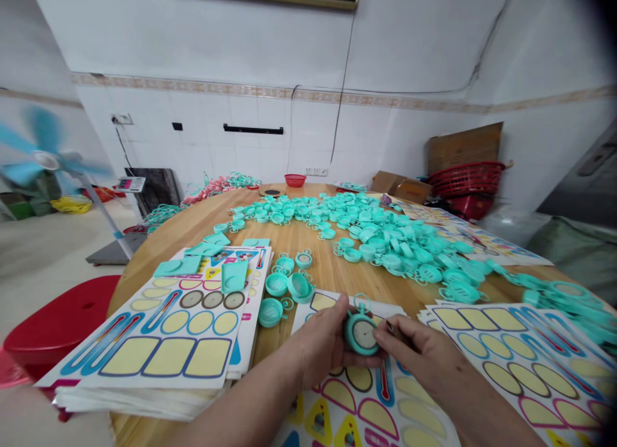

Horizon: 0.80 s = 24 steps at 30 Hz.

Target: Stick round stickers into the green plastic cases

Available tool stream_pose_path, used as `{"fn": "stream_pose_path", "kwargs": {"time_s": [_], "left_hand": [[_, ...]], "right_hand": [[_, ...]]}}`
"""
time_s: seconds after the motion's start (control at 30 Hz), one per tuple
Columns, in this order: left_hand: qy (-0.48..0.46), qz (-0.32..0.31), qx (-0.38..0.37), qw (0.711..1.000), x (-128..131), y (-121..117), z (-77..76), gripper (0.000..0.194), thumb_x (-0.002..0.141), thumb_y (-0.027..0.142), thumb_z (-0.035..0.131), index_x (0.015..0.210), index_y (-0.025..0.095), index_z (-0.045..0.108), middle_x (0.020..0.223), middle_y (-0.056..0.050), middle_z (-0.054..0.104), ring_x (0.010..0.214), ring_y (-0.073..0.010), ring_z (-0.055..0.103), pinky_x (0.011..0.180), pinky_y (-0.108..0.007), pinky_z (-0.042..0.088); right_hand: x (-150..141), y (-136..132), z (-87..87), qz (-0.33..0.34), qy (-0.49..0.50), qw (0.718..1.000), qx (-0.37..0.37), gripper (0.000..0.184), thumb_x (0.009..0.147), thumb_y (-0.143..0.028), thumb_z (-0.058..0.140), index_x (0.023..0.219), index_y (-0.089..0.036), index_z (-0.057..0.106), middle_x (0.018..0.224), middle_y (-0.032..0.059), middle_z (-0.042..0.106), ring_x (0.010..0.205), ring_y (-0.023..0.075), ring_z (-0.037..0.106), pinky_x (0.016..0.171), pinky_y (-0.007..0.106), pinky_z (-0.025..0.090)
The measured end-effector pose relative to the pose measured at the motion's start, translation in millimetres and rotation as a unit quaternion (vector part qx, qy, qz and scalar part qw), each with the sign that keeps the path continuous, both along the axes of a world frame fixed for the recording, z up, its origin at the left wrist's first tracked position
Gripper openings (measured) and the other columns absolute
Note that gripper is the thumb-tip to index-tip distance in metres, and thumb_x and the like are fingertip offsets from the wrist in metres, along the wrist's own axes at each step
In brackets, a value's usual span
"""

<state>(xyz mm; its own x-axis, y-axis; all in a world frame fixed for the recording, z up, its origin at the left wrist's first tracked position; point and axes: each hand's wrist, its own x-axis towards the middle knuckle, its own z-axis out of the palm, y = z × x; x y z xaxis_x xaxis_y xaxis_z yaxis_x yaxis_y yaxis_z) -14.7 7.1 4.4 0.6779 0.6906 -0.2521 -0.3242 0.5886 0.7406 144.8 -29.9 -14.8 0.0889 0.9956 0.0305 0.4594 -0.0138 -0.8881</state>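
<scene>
My left hand (325, 341) is closed round a turquoise toy stopwatch (363, 334) with a ring on top and a round dial sticker on its face. My right hand (409, 344) is closed, its thumb and finger touching the sticker's right edge. A slim dark tool (393, 329), partly hidden, sticks out between its fingers. Beneath both hands lies a sticker sheet (376, 402). To the left are several empty turquoise cases (270, 312) and one stopwatch with a dial (304, 259).
A large heap of turquoise cases (366, 225) covers the far side of the round wooden table (193, 225). Sticker sheet stacks lie left (144, 331) and right (525, 344), flat turquoise pieces (234, 277) on the left one. A red stool (62, 312) and a fan (48, 154) stand left.
</scene>
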Motion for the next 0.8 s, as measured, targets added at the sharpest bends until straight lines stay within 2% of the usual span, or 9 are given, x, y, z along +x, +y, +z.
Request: {"fn": "stream_pose_path", "kwargs": {"time_s": [0.17,0.33,0.5,0.67,0.8], "left_hand": [[0.004,0.010,0.006,1.000,1,-1,0.7,0.044,0.092,0.046,0.033,0.108,0.009,0.052,0.096,-0.014,0.064,0.085,-0.0209,0.063,0.067,-0.028,0.051],[0.007,0.023,0.004,1.000,1,-3,1.2,0.041,0.090,0.047,0.040,0.102,0.011,0.057,0.093,-0.012,0.064,0.085,-0.0217,0.062,0.071,-0.031,0.050],[-0.002,0.014,0.005,1.000,1,-2,0.9,0.042,0.090,0.046,0.039,0.103,0.011,0.057,0.095,-0.012,0.064,0.082,-0.0213,0.063,0.076,-0.035,0.048],[-0.005,0.010,0.017,1.000,1,0,-0.7,0.042,0.092,0.043,0.034,0.102,0.009,0.057,0.093,-0.013,0.063,0.081,-0.0203,0.062,0.074,-0.033,0.049],[-0.005,0.016,0.024,1.000,2,0,-1.9,0.038,0.090,0.043,0.041,0.099,0.010,0.057,0.092,-0.012,0.062,0.082,-0.0203,0.061,0.070,-0.031,0.050]], "right_hand": [[4,3,-6.6,-0.002,-0.032,0.999,0.020,0.030,0.076,-0.050,0.053,0.069,-0.021,0.056,0.058,-0.0047,0.038,0.056,0.0130,0.037,0.051,0.025,0.031],[4,-1,4.3,0.030,-0.083,0.996,0.008,0.029,0.082,-0.046,0.050,0.067,-0.021,0.052,0.060,-0.0037,0.041,0.058,0.0131,0.040,0.053,0.024,0.033],[0,-3,10.9,0.020,-0.119,0.992,0.032,0.026,0.083,-0.041,0.049,0.068,-0.021,0.053,0.061,-0.0035,0.044,0.058,0.0130,0.043,0.053,0.024,0.034],[-3,-4,12.6,0.006,-0.140,0.989,0.050,0.024,0.081,-0.040,0.050,0.067,-0.021,0.054,0.061,-0.0030,0.045,0.058,0.0135,0.044,0.054,0.025,0.035],[-5,-5,14.9,-0.003,-0.160,0.985,0.061,0.024,0.081,-0.039,0.049,0.065,-0.021,0.052,0.063,-0.0023,0.045,0.058,0.0137,0.043,0.053,0.025,0.034]]}}
